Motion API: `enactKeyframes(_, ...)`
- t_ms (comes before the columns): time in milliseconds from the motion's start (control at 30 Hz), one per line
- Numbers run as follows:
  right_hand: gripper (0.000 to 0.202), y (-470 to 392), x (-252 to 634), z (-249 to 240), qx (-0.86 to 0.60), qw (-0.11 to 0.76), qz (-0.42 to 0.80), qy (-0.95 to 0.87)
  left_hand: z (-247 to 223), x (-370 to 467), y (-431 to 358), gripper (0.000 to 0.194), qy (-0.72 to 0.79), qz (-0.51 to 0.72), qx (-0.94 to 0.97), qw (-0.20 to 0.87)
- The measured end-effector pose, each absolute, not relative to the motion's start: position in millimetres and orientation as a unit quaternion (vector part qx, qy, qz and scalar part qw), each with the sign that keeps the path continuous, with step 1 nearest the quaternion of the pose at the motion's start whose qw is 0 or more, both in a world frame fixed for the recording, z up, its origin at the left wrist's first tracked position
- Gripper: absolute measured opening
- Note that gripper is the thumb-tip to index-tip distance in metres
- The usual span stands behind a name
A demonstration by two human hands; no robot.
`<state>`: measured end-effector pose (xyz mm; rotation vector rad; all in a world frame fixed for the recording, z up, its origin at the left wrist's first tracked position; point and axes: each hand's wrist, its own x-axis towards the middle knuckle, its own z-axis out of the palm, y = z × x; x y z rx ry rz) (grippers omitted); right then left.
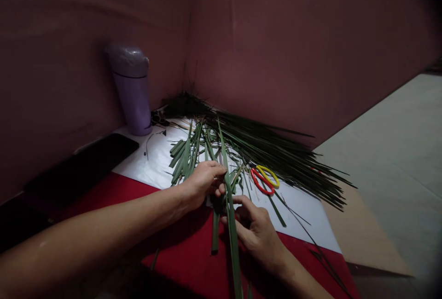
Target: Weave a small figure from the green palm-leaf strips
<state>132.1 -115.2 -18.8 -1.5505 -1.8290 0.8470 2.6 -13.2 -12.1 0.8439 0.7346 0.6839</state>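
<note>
A long green leaf strip (233, 244) runs from the white sheet down over the red cloth, between my two hands. My left hand (207, 179) is closed on it, thumb and fingers pinching its upper part. Close to the strip's right edge, my right hand (257, 227) has its fingers curled; thumb and forefinger stand apart around the strip's side, and whether they touch it I cannot tell. Beneath my hands, a shorter leaf piece (215, 234) hangs onto the red cloth. Cut leaf pieces (179, 156) lie just beyond my left hand.
Scissors (265, 179) with red and yellow handles lie right of my hands. Behind them spreads a bundle of long dark leaves (276, 152) along the wall. A purple tumbler (133, 96) stands at the back left, near a black phone-like slab (103, 156). Pink walls meet in the corner.
</note>
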Motion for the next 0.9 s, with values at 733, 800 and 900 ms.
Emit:
enactKeyframes(733, 0.019, -115.5, 133.2, -17.0, -0.582, 0.280, 0.295, -0.704, -10.7, 2.3, -13.1, 0.013, 0.351, 0.302, 0.389, 0.796)
enactKeyframes(800, 0.020, -115.5, 133.5, -16.9, -0.583, 0.275, 0.297, -0.704, -12.1, 2.4, -12.5, 0.013, 0.349, 0.305, 0.389, 0.796)
enactKeyframes(900, 0.021, -115.8, 133.1, -16.7, -0.584, 0.281, 0.300, -0.700, -13.6, 2.2, -12.2, 0.013, 0.342, 0.308, 0.395, 0.795)
